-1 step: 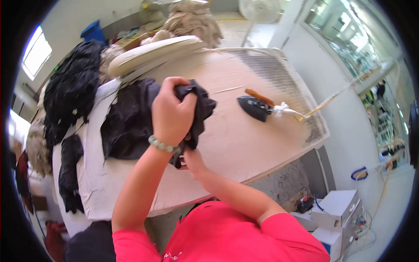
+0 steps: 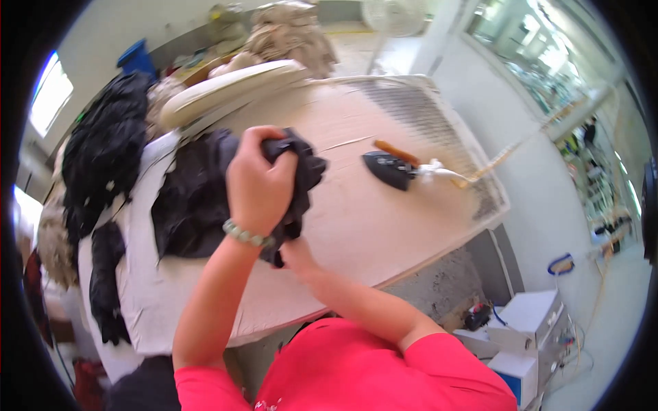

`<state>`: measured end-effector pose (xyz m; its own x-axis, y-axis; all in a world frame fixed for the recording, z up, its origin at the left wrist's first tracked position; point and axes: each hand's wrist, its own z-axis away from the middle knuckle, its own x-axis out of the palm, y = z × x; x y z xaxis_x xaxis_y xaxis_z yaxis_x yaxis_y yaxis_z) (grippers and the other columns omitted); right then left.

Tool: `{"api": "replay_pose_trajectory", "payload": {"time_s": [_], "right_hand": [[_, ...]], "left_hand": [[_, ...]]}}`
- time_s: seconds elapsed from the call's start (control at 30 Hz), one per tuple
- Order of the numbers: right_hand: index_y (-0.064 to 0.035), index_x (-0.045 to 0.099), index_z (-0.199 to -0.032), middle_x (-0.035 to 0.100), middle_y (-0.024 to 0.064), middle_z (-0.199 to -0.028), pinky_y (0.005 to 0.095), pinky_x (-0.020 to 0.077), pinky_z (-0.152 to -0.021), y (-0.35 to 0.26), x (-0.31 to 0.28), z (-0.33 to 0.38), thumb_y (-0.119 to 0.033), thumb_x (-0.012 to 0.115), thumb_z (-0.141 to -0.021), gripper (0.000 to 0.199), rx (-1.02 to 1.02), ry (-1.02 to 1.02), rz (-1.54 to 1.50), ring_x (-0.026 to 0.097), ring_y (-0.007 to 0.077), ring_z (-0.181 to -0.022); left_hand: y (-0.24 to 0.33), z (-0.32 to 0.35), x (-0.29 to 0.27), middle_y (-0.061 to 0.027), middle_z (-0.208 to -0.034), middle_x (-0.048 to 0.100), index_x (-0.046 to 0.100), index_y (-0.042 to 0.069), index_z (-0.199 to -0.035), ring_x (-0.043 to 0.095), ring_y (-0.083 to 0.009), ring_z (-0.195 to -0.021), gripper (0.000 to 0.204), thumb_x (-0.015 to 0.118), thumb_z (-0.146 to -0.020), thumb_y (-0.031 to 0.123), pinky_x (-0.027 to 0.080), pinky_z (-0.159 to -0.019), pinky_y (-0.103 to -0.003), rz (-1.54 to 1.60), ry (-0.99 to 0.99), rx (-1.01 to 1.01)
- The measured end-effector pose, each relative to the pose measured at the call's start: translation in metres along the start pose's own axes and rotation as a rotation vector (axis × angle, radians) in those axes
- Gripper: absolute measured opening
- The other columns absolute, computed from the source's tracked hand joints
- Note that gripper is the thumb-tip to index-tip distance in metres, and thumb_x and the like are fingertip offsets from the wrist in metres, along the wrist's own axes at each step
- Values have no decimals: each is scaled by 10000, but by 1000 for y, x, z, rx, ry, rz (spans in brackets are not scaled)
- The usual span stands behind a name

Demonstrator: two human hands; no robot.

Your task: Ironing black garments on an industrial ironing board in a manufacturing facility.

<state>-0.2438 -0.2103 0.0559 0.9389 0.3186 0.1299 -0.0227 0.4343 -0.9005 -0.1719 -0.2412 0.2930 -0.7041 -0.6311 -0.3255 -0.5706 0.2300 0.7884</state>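
A crumpled black garment (image 2: 199, 198) lies partly on the pale padded pressing table (image 2: 384, 240), its right part bunched up off the surface. My left hand (image 2: 260, 178), with a beaded bracelet at the wrist, is closed around the top of that bunch, thumb and fingers pinching the cloth. Below it, my right hand (image 2: 293, 252) reaches in against the lower edge of the same cloth; the garment and my left arm hide its fingers. A dark iron (image 2: 387, 170) with a brown handle rests on the table to the right.
A white-wrapped cord (image 2: 449, 175) runs from the iron toward the right wall. A cream padded sleeve board (image 2: 226, 94) stands at the back left. Black garments (image 2: 106, 151) are heaped on the left. A black cloth strip (image 2: 107, 281) lies at the left edge. White boxes (image 2: 528, 318) stand lower right.
The whole view has shifted slightly, so the table and iron appear a little farther left. Both hands stay at the bunched garment; the right fingers, partly showing before, are now hidden.
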Motion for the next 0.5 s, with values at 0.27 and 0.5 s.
{"api": "replay_pose_trajectory", "payload": {"time_s": [0.27,0.5], "right_hand": [[10,618,-1230,719,229,-931,468,626,-632,-34,-85,46,-182,352,-1001,400,399,-220,-160,731,329,-733],[36,677,-1119,710,161,-1046,407,616,-880,-243,-246,227,-98,437,-980,309,-856,446,-182,728,267,-939]], "left_hand": [[-36,11,-50,-91,-1158,594,568,-7,-1184,576,-212,-1128,307,560,-880,-46,407,-1049,-304,67,95,162],[14,80,-91,-92,-995,633,602,3,-1099,595,-189,-867,371,758,-772,-75,514,-796,-297,191,6,56]]}}
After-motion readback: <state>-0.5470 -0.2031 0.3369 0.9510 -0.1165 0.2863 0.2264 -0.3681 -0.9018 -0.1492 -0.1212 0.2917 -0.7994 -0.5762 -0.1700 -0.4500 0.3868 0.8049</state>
